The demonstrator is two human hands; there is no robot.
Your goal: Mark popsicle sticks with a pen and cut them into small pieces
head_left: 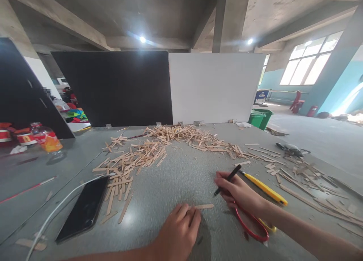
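Nearest, the left hand (183, 227) pinches a stick (205, 206); the right hand (236, 191) pinches a pen (228, 179), tip just beyond it, seemingly poised; contact would call for drawing the tip nearer.

Left hand (183, 227) hides left end of wooden stick (206, 206); red loop handle (256, 237) partly hidden by right hand (230, 188). White cable (47, 218) cut by near edge. Label on bottle (50, 141), far left, too blurred to read.
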